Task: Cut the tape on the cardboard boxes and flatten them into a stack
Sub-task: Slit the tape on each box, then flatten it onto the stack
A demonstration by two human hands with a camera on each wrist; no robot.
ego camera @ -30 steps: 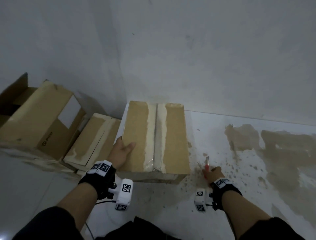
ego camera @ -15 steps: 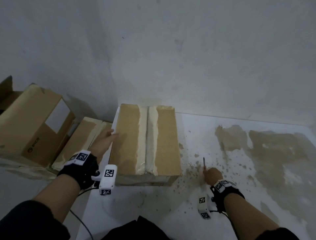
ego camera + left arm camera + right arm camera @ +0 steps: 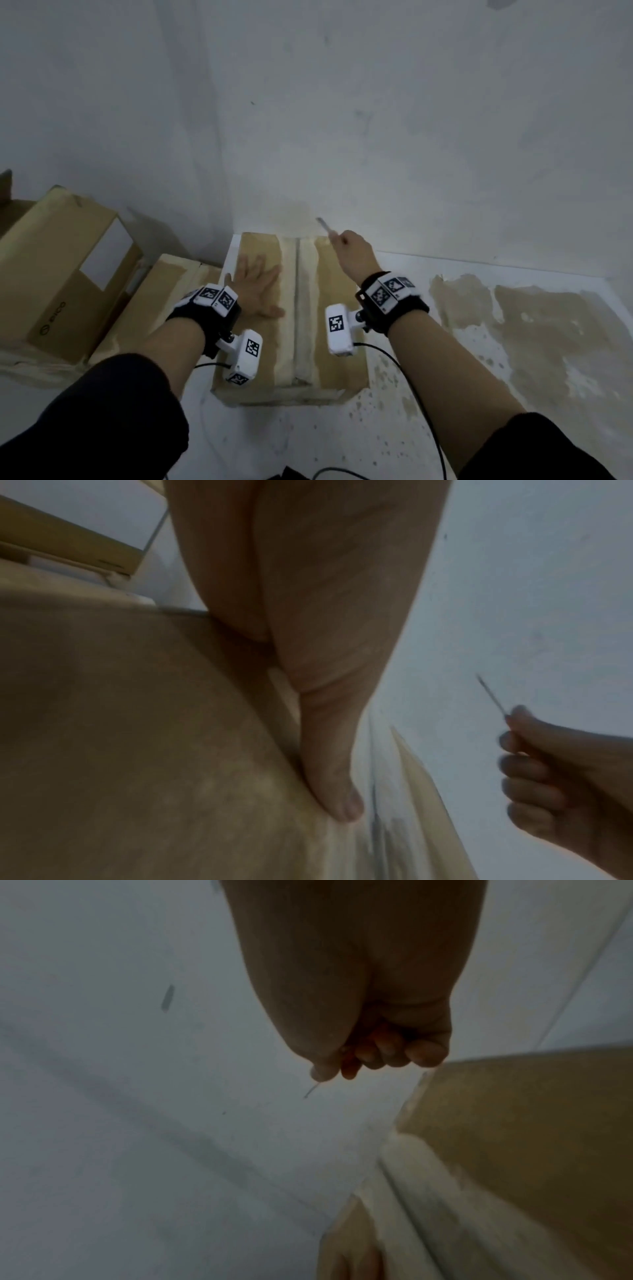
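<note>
A closed cardboard box [image 3: 337, 356] stands on the floor against the wall, a strip of pale tape [image 3: 301, 308] running along its top seam. My left hand [image 3: 255, 284] lies flat on the left top flap, fingers spread, thumb [image 3: 334, 785] beside the tape. My right hand [image 3: 352, 251] hovers over the box's far right corner and grips a small cutter, its thin blade [image 3: 323, 224] pointing up and left toward the wall. In the right wrist view my fingers [image 3: 380, 1050] curl round a red handle, the blade [image 3: 311, 1091] poking out.
Two more cardboard boxes sit at the left: a large one with a white label [image 3: 58, 274] and a lower taped one [image 3: 164, 298] touching the middle box. The floor [image 3: 513, 342] at the right has brown stains. The wall stands close behind. Cables trail from both wrist cameras.
My right hand rose from the floor at the right, cutter in grip, to above the box's far right corner. My left hand shifted from the box's left edge onto the top flap.
</note>
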